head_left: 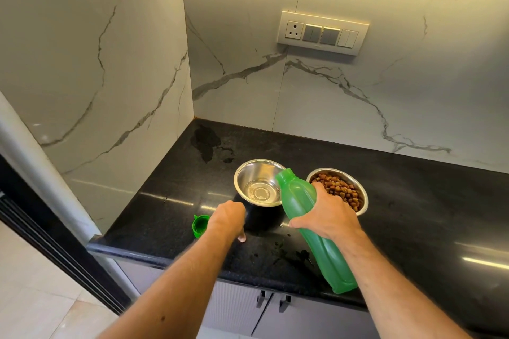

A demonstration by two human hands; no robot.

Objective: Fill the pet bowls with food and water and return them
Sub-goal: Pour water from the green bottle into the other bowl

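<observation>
Two steel pet bowls stand side by side on the black countertop [413, 201]. The left bowl [257, 183] has a black outer base and a little water at its bottom. The right bowl [340, 191] is full of brown kibble. My right hand [327, 217] grips a green plastic bottle [311, 226], uncapped and tilted with its mouth over the left bowl's rim. My left hand [228, 219] rests against the left bowl's black base with fingers curled, one fingertip on the counter. The green cap [200, 225] lies on the counter left of that hand.
Water is spilled on the counter at the back left corner [206, 143] and near the front edge [292, 259]. Marble walls close the counter at the back and left. A switch panel [322, 32] is on the back wall. Grey cabinet doors [242, 308] are below.
</observation>
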